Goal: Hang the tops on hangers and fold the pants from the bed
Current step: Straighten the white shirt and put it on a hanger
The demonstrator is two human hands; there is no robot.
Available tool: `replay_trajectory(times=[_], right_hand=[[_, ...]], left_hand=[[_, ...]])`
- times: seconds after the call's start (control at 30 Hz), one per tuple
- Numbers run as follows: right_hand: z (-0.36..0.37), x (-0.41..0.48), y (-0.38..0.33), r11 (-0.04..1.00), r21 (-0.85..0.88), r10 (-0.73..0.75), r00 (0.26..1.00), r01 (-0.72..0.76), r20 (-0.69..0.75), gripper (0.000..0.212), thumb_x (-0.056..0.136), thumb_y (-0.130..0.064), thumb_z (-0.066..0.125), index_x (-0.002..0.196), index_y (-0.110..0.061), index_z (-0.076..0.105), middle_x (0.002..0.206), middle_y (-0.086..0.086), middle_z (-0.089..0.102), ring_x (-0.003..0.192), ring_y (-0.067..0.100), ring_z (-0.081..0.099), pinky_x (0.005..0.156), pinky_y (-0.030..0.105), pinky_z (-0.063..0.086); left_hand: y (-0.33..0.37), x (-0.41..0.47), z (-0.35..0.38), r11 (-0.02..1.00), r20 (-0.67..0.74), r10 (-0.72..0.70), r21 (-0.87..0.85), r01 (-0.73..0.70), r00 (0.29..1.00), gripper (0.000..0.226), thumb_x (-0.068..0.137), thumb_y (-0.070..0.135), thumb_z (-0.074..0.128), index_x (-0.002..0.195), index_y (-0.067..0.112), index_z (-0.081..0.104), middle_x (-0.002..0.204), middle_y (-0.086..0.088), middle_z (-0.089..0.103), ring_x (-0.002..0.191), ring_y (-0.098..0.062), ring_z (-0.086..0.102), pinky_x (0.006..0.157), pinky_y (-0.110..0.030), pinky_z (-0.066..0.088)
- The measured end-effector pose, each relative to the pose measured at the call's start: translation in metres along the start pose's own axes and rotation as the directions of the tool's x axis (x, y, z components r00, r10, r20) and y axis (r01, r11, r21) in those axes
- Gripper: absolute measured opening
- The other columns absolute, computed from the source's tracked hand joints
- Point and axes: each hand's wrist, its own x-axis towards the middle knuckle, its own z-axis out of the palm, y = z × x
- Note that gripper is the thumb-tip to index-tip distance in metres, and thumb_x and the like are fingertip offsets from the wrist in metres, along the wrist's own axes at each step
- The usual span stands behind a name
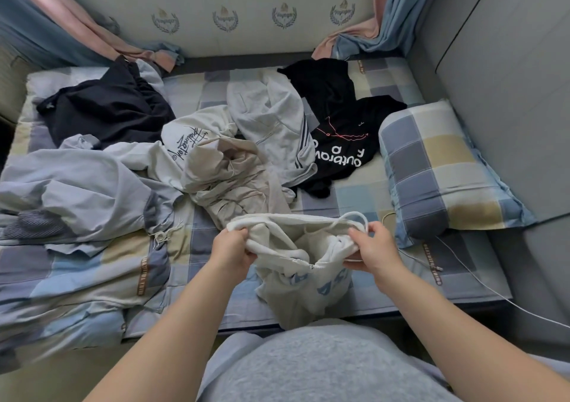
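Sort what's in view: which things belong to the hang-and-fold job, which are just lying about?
Job:
- white garment, gripped by left hand and right hand
- black printed top
- grey striped garment
- beige garment
- cream printed top
- black garment
- light blue garment

Lying about:
- checked pillow
- curtain
- white cable
- bedsheet

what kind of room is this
Probably a bedroom, maybe a small curtained sleeping nook: a bed with a checked sheet, a matching pillow, curtains at the far corners, and loose clothes spread over it, plus the white garment gripped by the left hand and right hand.
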Motion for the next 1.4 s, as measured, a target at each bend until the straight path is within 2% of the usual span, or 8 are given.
replay_trajectory(times=[0.2, 0.33, 0.5, 0.67, 0.9, 1.1, 1.27, 1.4], right_hand=[[-0.006, -0.001, 0.006, 0.917, -0.300, -0.309, 0.943, 0.261, -0.126, 0.033, 0.094, -0.027, 0.065, 0.077, -0.006, 0.046, 0.079, 0.019, 0.056, 0.073, 0.030, 0.056, 0.064, 0.054, 0.059], [-0.002, 0.003, -0.012, 0.865, -0.269, -0.471, 0.870, 0.423, -0.146, 0.027, 0.093, -0.020, 0.061, 0.070, -0.012, 0.049, 0.060, -0.006, 0.055, 0.054, 0.009, 0.047, 0.053, 0.031, 0.043], [-0.008, 0.031, -0.050, 0.957, 0.243, -0.128, 0.982, 0.159, -0.138, 0.012, 0.099, -0.013, 0.057, 0.089, -0.014, 0.050, 0.075, 0.009, 0.065, 0.042, 0.008, 0.053, 0.039, 0.022, 0.043], [-0.019, 0.060, -0.054, 0.943, 0.207, 0.256, 0.965, -0.262, 0.058, 0.039, 0.099, -0.019, 0.061, 0.136, -0.013, 0.047, 0.156, 0.014, 0.034, 0.119, 0.037, 0.059, 0.087, 0.049, 0.053], [0.024, 0.043, -0.022, 0.910, -0.208, 0.400, 0.891, -0.359, 0.213, 0.049, 0.081, -0.060, 0.073, 0.105, -0.020, 0.058, 0.109, 0.009, 0.064, 0.084, 0.030, 0.074, 0.059, 0.042, 0.061], [0.048, 0.055, -0.017, 0.933, -0.121, 0.354, 0.926, -0.340, 0.130, 0.043, 0.093, -0.022, 0.068, 0.131, -0.013, 0.050, 0.107, 0.014, 0.068, 0.086, 0.029, 0.068, 0.066, 0.038, 0.056], [0.025, 0.082, -0.019, 0.950, 0.079, 0.304, 0.953, -0.303, -0.006, 0.095, 0.093, -0.001, 0.061, 0.159, -0.033, 0.001, 0.108, 0.013, 0.060, 0.080, 0.028, 0.067, 0.067, 0.041, 0.059], [0.008, 0.092, -0.020, 0.959, -0.103, 0.271, 0.961, -0.266, 0.045, 0.074, 0.093, -0.002, 0.064, 0.153, -0.030, 0.032, 0.090, 0.002, 0.063, 0.069, 0.020, 0.068, 0.058, 0.029, 0.055]], left_hand=[[0.013, -0.019, 0.014, 0.997, 0.140, 0.080, -0.008, -0.079, 0.987, 0.033, 0.105, 0.005, 0.043, 0.136, 0.010, 0.054, 0.125, -0.020, 0.066, 0.106, -0.034, 0.065, 0.084, -0.043, 0.054], [0.019, -0.027, 0.019, 0.992, 0.189, 0.091, 0.072, -0.106, 0.978, 0.029, 0.104, 0.006, 0.045, 0.130, 0.008, 0.058, 0.119, -0.022, 0.068, 0.105, -0.037, 0.066, 0.087, -0.046, 0.055], [0.021, -0.028, 0.019, 0.990, 0.201, 0.092, 0.086, -0.111, 0.975, 0.022, 0.100, 0.005, 0.051, 0.115, 0.013, 0.066, 0.097, -0.013, 0.071, 0.089, -0.029, 0.068, 0.073, -0.038, 0.056], [0.028, -0.030, 0.019, 0.993, 0.234, 0.088, 0.052, -0.103, 0.968, 0.021, 0.097, 0.003, 0.053, 0.109, 0.013, 0.067, 0.086, -0.010, 0.070, 0.078, -0.025, 0.067, 0.065, -0.034, 0.055], [0.029, -0.039, 0.030, 0.995, 0.365, 0.072, 0.040, -0.093, 0.928, 0.027, 0.092, -0.004, 0.053, 0.107, 0.009, 0.071, 0.084, -0.013, 0.069, 0.072, -0.025, 0.068, 0.058, -0.033, 0.057], [0.030, -0.040, 0.031, 0.995, 0.448, 0.067, 0.036, -0.093, 0.891, 0.028, 0.091, -0.002, 0.055, 0.098, 0.013, 0.077, 0.091, -0.016, 0.071, 0.077, -0.027, 0.070, 0.062, -0.036, 0.059], [0.036, -0.038, 0.022, 0.996, 0.455, 0.069, 0.024, -0.089, 0.888, 0.031, 0.085, 0.000, 0.055, 0.096, 0.016, 0.079, 0.092, -0.015, 0.072, 0.079, -0.027, 0.070, 0.066, -0.037, 0.059], [0.040, -0.035, 0.015, 0.999, 0.455, 0.050, -0.026, -0.043, 0.889, 0.028, 0.077, 0.006, 0.058, 0.096, 0.012, 0.078, 0.092, -0.018, 0.070, 0.080, -0.030, 0.069, 0.072, -0.039, 0.056]])
